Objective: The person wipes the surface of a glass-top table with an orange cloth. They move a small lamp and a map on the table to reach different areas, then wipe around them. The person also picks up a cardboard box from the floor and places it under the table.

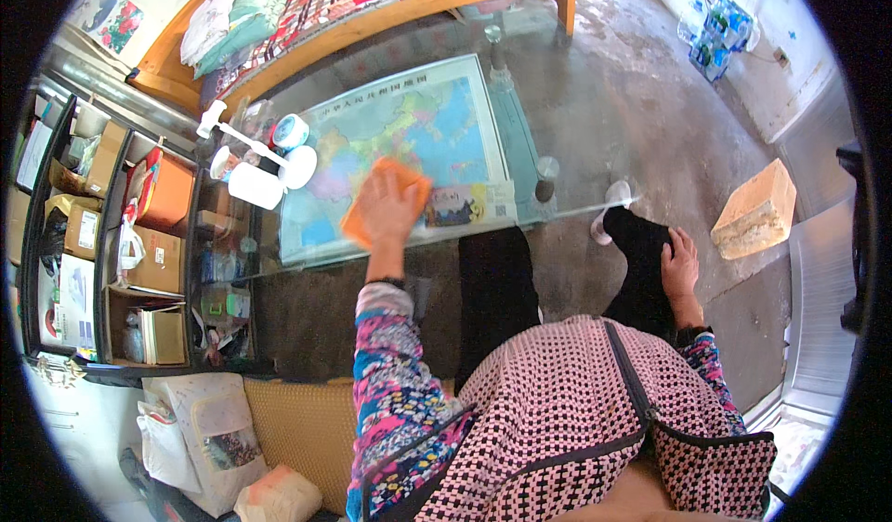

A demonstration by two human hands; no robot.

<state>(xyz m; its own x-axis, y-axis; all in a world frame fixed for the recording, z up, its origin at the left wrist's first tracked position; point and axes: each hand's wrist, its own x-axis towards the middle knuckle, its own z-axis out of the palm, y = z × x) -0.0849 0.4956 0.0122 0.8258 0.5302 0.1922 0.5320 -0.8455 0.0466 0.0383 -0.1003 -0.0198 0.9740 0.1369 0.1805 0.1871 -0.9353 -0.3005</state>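
My left hand lies palm down on an orange cloth, its fingers spread over it. The cloth is on a glass tabletop, above a printed map of China that shows through or on the glass. Just right of the cloth lies a printed leaflet with pictures. My right hand rests on my right knee, away from the table, with nothing visible in it.
A white desk lamp, a white container and a round tub stand at the table's left side. Shelves with cardboard boxes are at the left, a bed beyond the table. A tan block stands on the right floor.
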